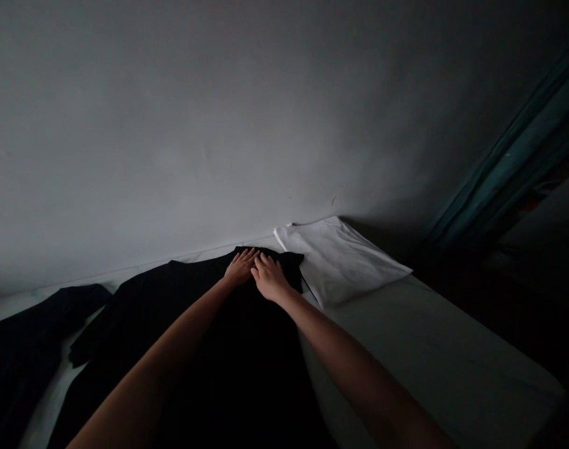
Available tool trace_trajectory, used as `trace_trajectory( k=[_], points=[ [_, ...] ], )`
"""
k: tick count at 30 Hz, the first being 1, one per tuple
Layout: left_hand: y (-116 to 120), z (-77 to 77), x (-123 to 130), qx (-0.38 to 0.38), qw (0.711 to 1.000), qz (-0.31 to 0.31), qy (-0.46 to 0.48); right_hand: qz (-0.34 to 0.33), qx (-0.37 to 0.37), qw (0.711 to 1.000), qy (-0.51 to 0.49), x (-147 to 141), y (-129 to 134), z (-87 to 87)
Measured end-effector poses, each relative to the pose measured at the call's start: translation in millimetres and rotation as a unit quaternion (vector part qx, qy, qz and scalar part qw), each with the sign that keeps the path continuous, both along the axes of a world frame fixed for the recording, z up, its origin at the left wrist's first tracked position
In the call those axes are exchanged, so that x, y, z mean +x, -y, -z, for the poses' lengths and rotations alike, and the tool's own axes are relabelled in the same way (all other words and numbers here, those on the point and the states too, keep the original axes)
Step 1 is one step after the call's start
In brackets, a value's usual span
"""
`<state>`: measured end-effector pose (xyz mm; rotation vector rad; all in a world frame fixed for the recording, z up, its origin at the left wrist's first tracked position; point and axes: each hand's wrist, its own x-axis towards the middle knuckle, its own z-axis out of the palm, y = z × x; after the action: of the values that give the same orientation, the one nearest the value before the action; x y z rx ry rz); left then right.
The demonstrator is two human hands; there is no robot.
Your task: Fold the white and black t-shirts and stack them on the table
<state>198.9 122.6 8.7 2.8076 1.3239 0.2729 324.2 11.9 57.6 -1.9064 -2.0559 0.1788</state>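
A black shirt (247, 349) lies spread out over the pale surface, its shoulder edge toward the wall. Both hands rest on its upper right part, close beside each other. My left hand (240, 267) lies flat with its fingers stretched out on the cloth. Just right of it, my right hand (269, 277) presses on the same shirt with fingers spread. Neither hand grips the fabric. A folded white cloth garment (344, 259) lies right of the black shirt, near its sleeve.
A second dark garment (27, 349) lies at the left. The pale table or bed surface (434, 349) meets a grey wall (195, 125) at the back. A teal curtain (513, 162) hangs at the right, and the light is dim.
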Motion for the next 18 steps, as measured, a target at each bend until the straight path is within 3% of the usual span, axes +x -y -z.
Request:
trace_trajectory(
  k=[4,8,12,15,18],
  points=[
    [8.1,2.0,4.1,0.012,0.998,-0.06,-0.021,0.031,-0.086,0.995,0.031,13.9,-24.1,25.0],
    [12.6,0.6,8.4,0.02,0.996,-0.089,0.009,0.13,-0.063,0.986,0.079,36.1,-14.6,34.6],
    [14.2,1.4,8.3,0.017,0.996,-0.087,0.019,0.127,0.007,0.983,0.131,45.1,-11.4,17.7],
    [15.3,0.9,8.2,0.012,0.996,-0.08,0.023,0.205,0.053,0.966,0.147,60.5,-22.7,0.4],
    [16.2,-0.2,8.6,0.006,0.996,-0.079,0.029,0.271,0.004,0.958,0.091,85.8,-37.8,-7.0]
  ],
)
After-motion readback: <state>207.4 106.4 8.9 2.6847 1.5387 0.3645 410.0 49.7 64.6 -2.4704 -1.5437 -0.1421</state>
